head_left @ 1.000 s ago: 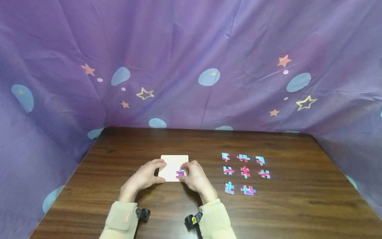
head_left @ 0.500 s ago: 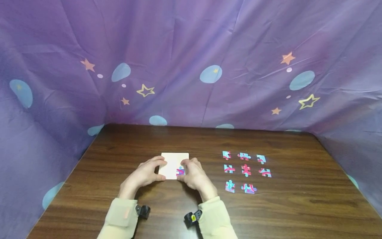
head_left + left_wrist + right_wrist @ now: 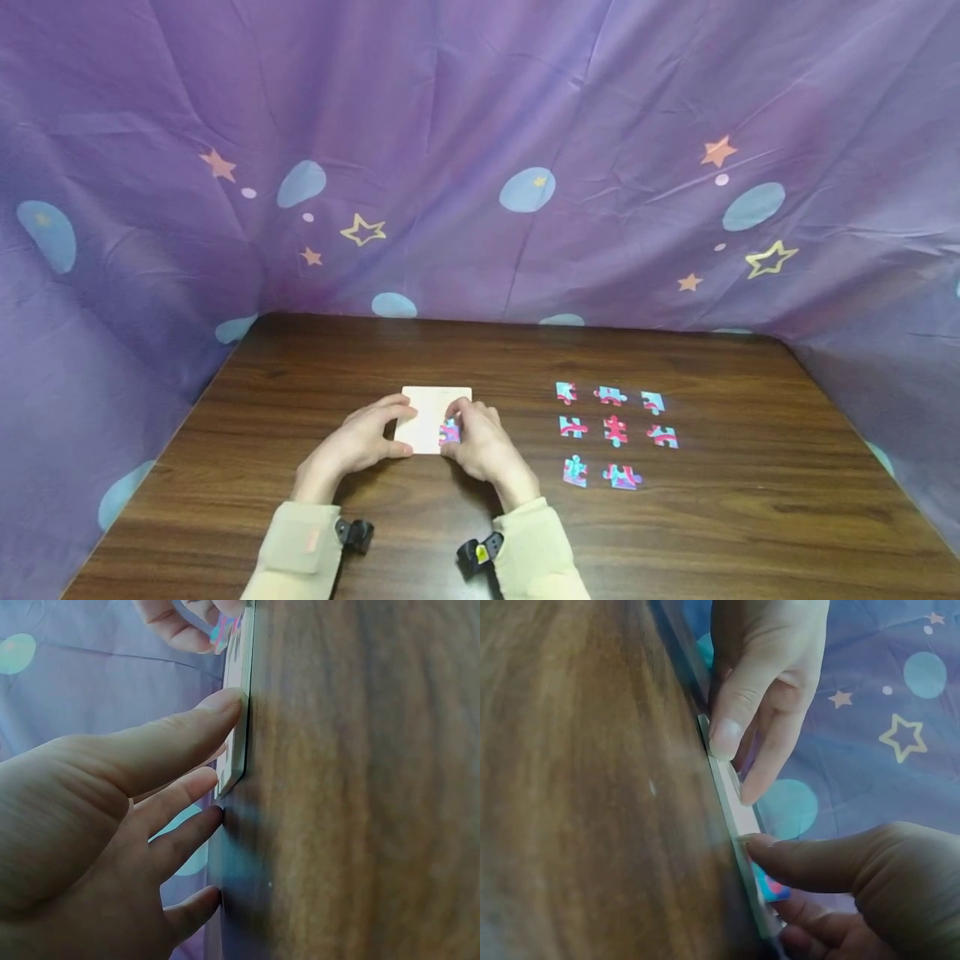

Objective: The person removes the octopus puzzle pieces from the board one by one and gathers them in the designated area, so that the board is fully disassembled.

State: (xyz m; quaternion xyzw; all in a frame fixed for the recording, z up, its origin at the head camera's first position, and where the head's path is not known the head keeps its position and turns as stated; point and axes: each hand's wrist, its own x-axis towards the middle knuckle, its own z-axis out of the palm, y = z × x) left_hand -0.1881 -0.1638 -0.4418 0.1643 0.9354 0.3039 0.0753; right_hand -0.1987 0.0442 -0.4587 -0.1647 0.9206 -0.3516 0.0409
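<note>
A square white puzzle board (image 3: 422,404) lies on the brown table in the head view. My left hand (image 3: 362,437) grips its left side, the thumb at the near edge and the index finger at the left part. In the left wrist view the thumb (image 3: 214,712) presses on the board's rim. With thumb and index finger, my right hand (image 3: 483,446) pinches a pink, purple and blue jigsaw piece (image 3: 449,432) at the board's near right corner. From the right wrist, this piece (image 3: 771,885) is partly hidden behind the right thumb (image 3: 802,862).
Right of the board, several loose jigsaw pieces lie apart in rows, among them a red piece (image 3: 616,430), a lower piece (image 3: 622,477) and a corner piece (image 3: 652,402). A purple curtain (image 3: 450,125) with stars hangs behind the table (image 3: 712,517).
The right fingertips have shifted slightly left over the board, and the jigsaw piece has moved a little with them. My left hand keeps its hold. The head view has tilted slightly.
</note>
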